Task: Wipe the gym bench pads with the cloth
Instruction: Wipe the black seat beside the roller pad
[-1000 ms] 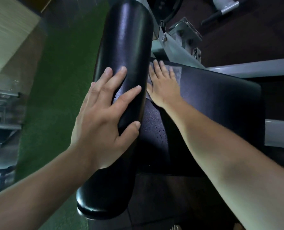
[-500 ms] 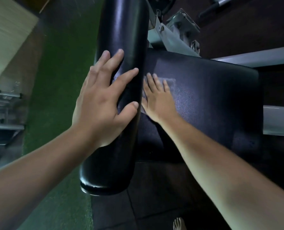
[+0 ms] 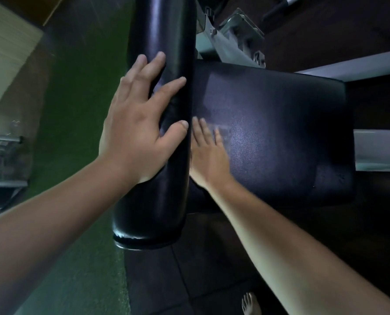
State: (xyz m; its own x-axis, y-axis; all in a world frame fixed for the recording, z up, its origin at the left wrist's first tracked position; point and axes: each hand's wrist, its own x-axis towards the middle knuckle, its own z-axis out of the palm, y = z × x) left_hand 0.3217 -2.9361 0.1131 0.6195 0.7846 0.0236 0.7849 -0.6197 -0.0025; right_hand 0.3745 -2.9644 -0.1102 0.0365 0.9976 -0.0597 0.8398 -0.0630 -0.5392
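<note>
Pebbled black pad [image 3: 280, 137] under flat right hand [image 3: 210, 160], thin cloth [image 3: 223, 130].

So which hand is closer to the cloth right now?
Right. The right hand lies flat on the cloth on the seat pad; the left hand rests on the tall pad beside it.

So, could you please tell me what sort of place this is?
Most likely a gym: a black bench pad, a pale metal machine frame and green turf flooring.
</note>
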